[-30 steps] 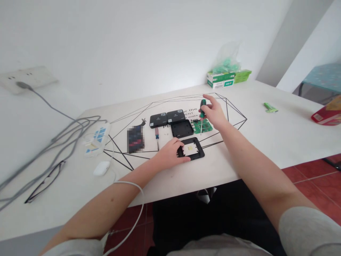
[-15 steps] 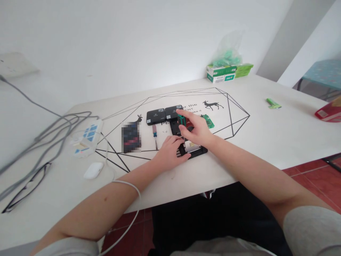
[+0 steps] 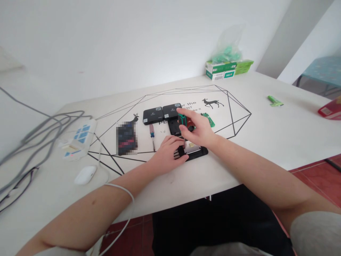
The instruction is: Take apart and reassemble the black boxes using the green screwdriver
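Observation:
My right hand grips a green-handled screwdriver upright, its tip down on a black open device case near the table's front. My left hand rests on the left edge of that case, fingers curled against it. Behind it lies another black case half, partly hidden by my right hand. A green circuit board lies to the right of it. Two closed black boxes sit side by side further back.
A small blue-and-red screwdriver and a blurred dark object lie left of the case. A power strip with cables, a white mouse, green boxes, a green lighter and a red packet are on the white table.
My right hand carried the green screwdriver from over the circuit board leftward and down onto the open case. My left hand stayed on the case. The view shifted slightly.

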A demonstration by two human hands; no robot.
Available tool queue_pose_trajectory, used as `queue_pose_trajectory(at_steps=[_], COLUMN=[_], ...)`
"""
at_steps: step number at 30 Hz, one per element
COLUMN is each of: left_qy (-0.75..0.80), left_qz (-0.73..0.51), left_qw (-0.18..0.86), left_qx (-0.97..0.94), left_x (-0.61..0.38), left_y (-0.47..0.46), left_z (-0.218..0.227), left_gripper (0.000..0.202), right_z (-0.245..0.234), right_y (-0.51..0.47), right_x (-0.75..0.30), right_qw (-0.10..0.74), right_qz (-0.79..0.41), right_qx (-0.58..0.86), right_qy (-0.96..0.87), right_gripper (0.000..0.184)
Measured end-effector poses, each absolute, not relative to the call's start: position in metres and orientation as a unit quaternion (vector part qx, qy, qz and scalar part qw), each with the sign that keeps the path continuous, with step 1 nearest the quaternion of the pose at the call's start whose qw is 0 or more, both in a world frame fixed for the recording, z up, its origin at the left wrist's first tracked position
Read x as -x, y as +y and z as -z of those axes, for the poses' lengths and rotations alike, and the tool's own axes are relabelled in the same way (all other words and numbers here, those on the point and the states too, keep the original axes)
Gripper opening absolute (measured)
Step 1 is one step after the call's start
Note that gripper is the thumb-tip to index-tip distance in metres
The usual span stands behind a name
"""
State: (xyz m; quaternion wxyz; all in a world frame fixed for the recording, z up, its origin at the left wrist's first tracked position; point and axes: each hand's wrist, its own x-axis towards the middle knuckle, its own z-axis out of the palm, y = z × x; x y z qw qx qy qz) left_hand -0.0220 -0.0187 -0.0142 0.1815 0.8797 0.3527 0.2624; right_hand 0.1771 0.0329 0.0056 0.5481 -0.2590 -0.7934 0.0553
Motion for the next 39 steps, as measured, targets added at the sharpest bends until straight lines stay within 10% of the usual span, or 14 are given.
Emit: queue_pose_trajectory(at_steps=[19, 39], left_qy=[0.344, 0.360], left_qz=[-0.273, -0.237], left_qw=[0.185, 0.180], left_qx=[-0.879, -0.885], left_x=[0.021, 0.021], left_y=[-0.018, -0.020], left_z=[0.012, 0.010], left_gripper=[0.015, 0.016], right_z=[-0.012, -0.037], right_y=[0.032, 0.023], right_x=[-0.172, -0.182], right_qw=[0.591, 0.444], right_qz=[-0.142, -0.699], right_qx=[0.177, 0.081], right_qy=[-0.774, -0.555], right_gripper=[0.036, 0.030])
